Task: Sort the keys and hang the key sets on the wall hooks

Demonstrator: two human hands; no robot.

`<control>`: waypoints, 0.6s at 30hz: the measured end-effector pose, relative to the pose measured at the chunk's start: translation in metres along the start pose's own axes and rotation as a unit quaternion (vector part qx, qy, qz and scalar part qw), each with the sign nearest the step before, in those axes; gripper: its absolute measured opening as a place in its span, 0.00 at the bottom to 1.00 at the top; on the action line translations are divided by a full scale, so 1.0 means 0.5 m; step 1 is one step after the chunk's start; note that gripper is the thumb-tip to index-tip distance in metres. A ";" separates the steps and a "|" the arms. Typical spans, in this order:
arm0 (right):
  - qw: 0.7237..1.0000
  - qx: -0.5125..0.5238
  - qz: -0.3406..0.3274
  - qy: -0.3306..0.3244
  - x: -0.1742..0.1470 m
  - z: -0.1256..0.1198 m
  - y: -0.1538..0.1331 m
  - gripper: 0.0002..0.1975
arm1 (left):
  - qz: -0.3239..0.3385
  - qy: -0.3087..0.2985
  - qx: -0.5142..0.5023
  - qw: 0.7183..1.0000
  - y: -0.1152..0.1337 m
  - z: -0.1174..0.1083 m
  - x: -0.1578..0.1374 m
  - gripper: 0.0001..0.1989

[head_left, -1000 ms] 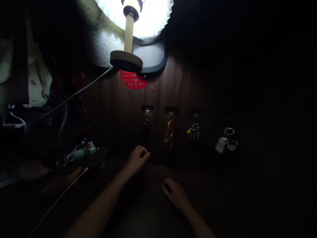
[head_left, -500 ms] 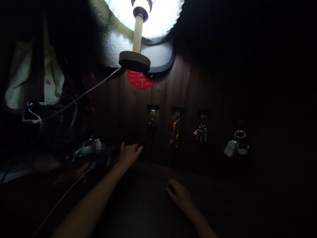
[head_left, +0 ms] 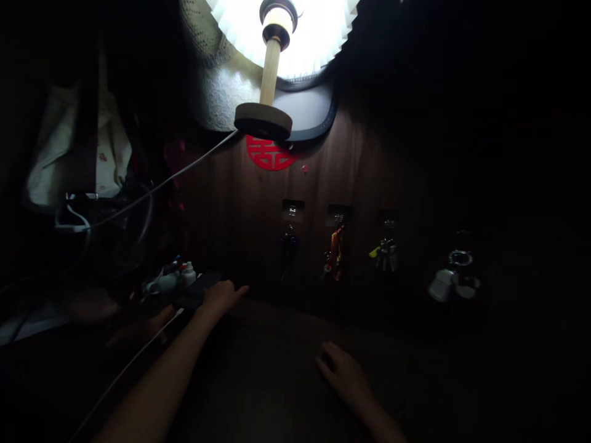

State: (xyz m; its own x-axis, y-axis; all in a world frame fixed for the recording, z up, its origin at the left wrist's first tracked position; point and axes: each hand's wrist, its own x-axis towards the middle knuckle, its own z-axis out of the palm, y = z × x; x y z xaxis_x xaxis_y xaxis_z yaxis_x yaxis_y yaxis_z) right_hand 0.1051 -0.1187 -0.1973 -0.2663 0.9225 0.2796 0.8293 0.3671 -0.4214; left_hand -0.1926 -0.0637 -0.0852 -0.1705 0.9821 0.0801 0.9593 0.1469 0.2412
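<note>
My left hand (head_left: 221,298) reaches to the dark surface at the left, its thumb stretched out to the right. It lies against the right edge of a dark flat slab (head_left: 203,285); its other fingers are partly hidden in the gloom. Left of the slab stand a small white bottle (head_left: 188,274) and a pale green item I cannot make out. My right hand (head_left: 340,370) hovers over or rests on the dark table (head_left: 268,363), fingers loosely curved, thumb apart, holding nothing visible.
A bright pleated lamp (head_left: 318,37) with a round base (head_left: 263,121) is overhead, trailing a white cable (head_left: 194,163). Keys (head_left: 386,255), key rings and a orange strap (head_left: 338,252) hang from wall hooks. Caps, a red paper cutout (head_left: 270,159) and a cloth bag (head_left: 111,147) hang there too.
My left hand has moved left onto the dark slab's edge. My right hand keeps nearly the same place. The whole view has shifted slightly, so the wall things appear a little further right.
</note>
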 end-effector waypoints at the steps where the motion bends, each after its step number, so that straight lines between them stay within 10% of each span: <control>1: 1.000 0.001 0.001 0.002 0.000 0.000 0.000 0.08 | 0.006 0.007 0.005 1.000 0.001 0.001 0.001 0.30; 10: 1.000 0.000 0.012 -0.001 -0.001 -0.002 -0.003 0.09 | 0.138 0.133 -0.095 0.977 0.091 0.002 -0.012 0.20; 18: 1.000 -0.004 0.022 0.010 -0.002 0.008 0.004 0.11 | 0.099 0.310 -0.355 0.876 0.200 -0.026 0.053 0.34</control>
State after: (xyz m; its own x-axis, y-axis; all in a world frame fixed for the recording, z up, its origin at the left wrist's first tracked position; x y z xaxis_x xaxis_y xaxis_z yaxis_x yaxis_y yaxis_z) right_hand 0.1051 -0.1184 -0.2023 -0.2196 0.9352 0.2778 0.8441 0.3249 -0.4266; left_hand -0.1042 -0.0247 -0.0461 -0.3172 0.6944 0.6459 0.6394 -0.3464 0.6864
